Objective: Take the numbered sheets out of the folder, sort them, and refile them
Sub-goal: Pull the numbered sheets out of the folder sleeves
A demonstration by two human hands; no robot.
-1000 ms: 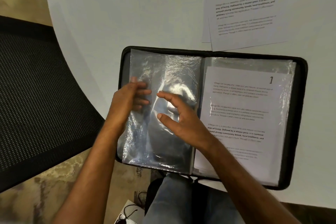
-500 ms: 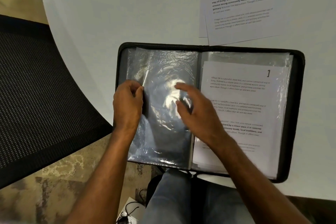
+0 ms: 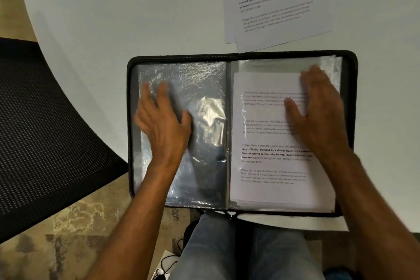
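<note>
A black zip folder lies open on the white table's near edge. Its left half shows an empty, crinkled clear sleeve. My left hand rests flat on that sleeve with fingers spread. The right half holds a printed sheet inside a clear sleeve, on top of several more. My right hand lies flat on the upper right of that sheet and covers its number corner.
Two loose printed sheets overlap on the white table just beyond the folder. A black mesh chair stands to the left. My legs in jeans are below the folder, with patterned carpet underneath.
My left hand let go of the pinched sleeve edge and flattened on it. My right hand moved from the left sleeve across to the top right of the numbered sheet.
</note>
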